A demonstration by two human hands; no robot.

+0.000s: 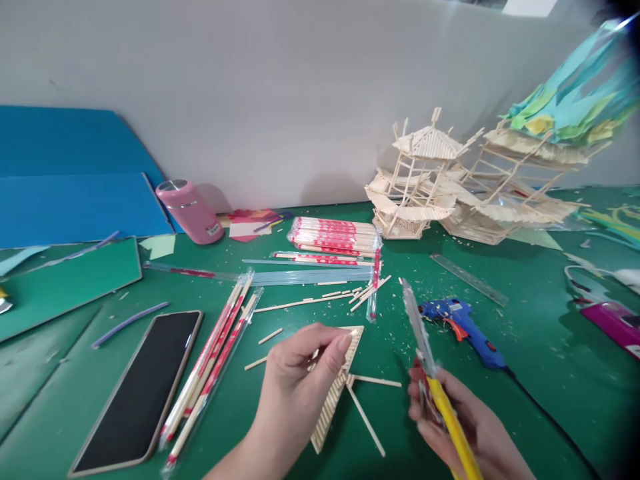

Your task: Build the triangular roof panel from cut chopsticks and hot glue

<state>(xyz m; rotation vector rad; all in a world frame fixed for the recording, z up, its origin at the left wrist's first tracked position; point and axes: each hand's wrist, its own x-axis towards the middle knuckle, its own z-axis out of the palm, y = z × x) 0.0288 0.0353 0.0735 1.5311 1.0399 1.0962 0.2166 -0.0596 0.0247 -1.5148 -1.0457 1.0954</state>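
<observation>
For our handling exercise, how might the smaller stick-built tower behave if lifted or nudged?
The tower is probably light for its size, being thin sticks with open gaps. It looks fragile: slender ends jutting around its roof could snap. Being broader at the bottom, it might slide before tipping.

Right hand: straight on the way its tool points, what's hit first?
Likely the front of the smaller stick pagoda, against the wall. The right hand aims its yellow-handled tool forward, slightly left. Depth is unclear from one view; it might pass over the pagoda.
</observation>
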